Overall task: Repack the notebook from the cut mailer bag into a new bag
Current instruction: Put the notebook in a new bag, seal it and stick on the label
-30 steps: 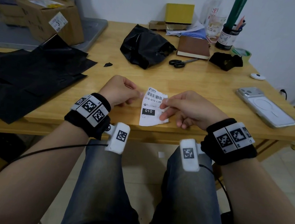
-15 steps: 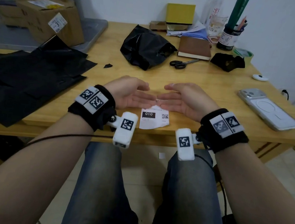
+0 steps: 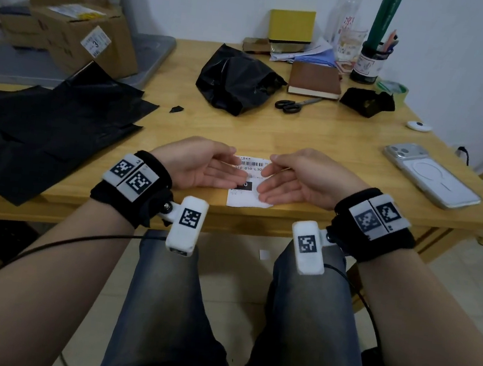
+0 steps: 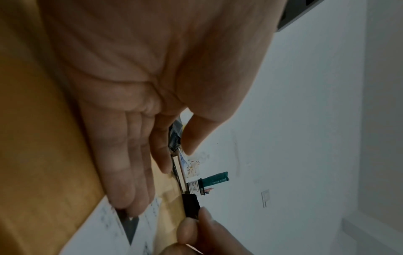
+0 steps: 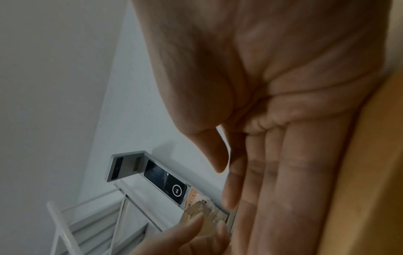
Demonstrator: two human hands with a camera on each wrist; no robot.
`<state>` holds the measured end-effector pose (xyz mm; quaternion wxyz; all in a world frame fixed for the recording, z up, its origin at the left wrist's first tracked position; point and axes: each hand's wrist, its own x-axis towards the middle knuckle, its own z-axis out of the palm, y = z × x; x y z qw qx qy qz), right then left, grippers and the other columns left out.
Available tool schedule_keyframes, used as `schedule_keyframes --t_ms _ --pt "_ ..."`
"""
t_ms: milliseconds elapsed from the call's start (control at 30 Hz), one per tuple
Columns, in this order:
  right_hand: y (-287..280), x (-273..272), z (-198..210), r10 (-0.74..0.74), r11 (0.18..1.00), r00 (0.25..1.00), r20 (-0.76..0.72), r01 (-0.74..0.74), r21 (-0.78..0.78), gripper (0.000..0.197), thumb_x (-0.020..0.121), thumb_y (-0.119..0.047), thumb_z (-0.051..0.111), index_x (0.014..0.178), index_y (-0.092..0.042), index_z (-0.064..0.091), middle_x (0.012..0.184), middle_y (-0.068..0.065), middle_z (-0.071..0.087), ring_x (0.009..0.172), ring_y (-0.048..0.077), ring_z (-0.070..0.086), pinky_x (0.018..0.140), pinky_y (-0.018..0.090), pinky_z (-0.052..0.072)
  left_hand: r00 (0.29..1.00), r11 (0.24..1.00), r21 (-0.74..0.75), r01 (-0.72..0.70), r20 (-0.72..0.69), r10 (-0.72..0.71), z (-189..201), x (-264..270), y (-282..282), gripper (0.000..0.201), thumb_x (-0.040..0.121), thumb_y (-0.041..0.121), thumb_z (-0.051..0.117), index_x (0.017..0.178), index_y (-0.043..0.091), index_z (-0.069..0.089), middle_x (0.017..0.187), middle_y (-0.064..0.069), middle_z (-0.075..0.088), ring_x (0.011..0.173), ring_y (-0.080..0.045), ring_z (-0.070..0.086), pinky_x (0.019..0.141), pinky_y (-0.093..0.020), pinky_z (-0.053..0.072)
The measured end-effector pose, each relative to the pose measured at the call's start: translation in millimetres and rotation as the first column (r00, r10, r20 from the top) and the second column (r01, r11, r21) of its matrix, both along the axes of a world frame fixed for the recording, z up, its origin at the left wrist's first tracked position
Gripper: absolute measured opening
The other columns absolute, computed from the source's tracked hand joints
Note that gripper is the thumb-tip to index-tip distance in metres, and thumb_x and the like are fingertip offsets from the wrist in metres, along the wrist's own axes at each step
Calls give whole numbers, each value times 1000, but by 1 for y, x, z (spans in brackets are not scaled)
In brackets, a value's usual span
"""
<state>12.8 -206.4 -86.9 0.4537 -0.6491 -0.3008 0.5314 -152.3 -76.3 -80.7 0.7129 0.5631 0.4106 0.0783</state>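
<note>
A white shipping label (image 3: pixel 249 197) lies flat at the table's front edge. My left hand (image 3: pixel 220 170) and right hand (image 3: pixel 279 179) stand on their edges either side of it, palms facing, fingers straight, holding nothing. In the left wrist view the left fingertips (image 4: pixel 128 205) rest on the label (image 4: pixel 102 231). The brown notebook (image 3: pixel 315 81) lies bare at the far side of the table. To its left sits the crumpled black mailer bag (image 3: pixel 234 79). Flat black bags (image 3: pixel 45 127) are spread at the left.
Black-handled scissors (image 3: pixel 292 106) lie in front of the notebook. A phone (image 3: pixel 432 177) lies face down at the right, and a black scrap (image 3: pixel 367 99) and a tape roll (image 3: pixel 394 89) sit behind it. Cardboard boxes (image 3: pixel 80 26) stand at the back left.
A second ago both hands pinched the label's upper corners. They have let it go onto the table and opened, palms turned toward each other.
</note>
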Motion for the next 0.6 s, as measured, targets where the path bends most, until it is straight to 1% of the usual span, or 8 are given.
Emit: schedule_keyframes --t_ms 67,133,267,367,400,500,533,600 --pt "-1 -3 2 18 999 999 52 -16 -40 36 107 -28 50 111 6 62 91 29 75 77 33 77 66 36 65 999 999 -11 32 -42 -33 3 -2 -4 28 101 26 52 110 0 60 102 -23 74 95 -29 74 81 -35 60" --pt "-1 -4 5 42 996 994 97 -35 -77 38 107 -30 49 112 5 62 90 28 75 75 33 77 66 37 65 994 997 -14 70 -79 -71 5 -3 -7 31 101 29 53 112 1 59 102 -23 74 95 -29 74 80 -36 60" --pt "2 -5 11 73 991 979 191 -49 -127 39 107 -34 49 114 2 63 83 23 75 68 32 75 60 36 63 985 992 27 124 -125 -120 9 -1 -13 31 100 29 55 114 3 60 101 -21 75 92 -30 74 78 -36 62" --pt "9 2 19 52 996 968 246 -31 -88 37 106 -34 50 113 -1 65 81 18 75 62 28 72 58 34 60 990 985 146 89 -121 -72 14 4 -11 28 98 27 59 115 4 63 101 -15 76 90 -28 73 82 -37 59" --pt "13 5 22 42 997 968 246 -26 -69 37 106 -34 51 113 -1 66 83 17 75 63 28 71 60 34 60 991 976 208 72 -125 -46 16 5 -8 27 98 26 59 114 6 65 99 -11 77 91 -28 73 83 -37 56" --pt "28 16 33 16 1000 971 238 -14 -12 35 104 -34 55 114 -2 67 88 15 75 69 28 70 65 36 58 989 933 359 38 -148 17 23 9 8 21 96 28 60 107 16 72 95 1 78 101 -24 70 85 -35 49" --pt "34 19 37 13 1000 969 245 -14 0 35 103 -34 56 113 -3 68 89 14 75 70 27 69 66 36 57 987 919 394 23 -153 41 25 10 15 20 94 30 61 106 18 74 96 4 78 103 -22 68 87 -35 47" --pt "47 24 45 18 1000 965 262 -20 6 32 103 -34 56 111 -6 69 90 12 75 72 27 69 68 36 57 981 889 457 -15 -165 102 29 13 31 24 91 32 65 108 18 74 102 6 75 104 -20 64 85 -33 45"
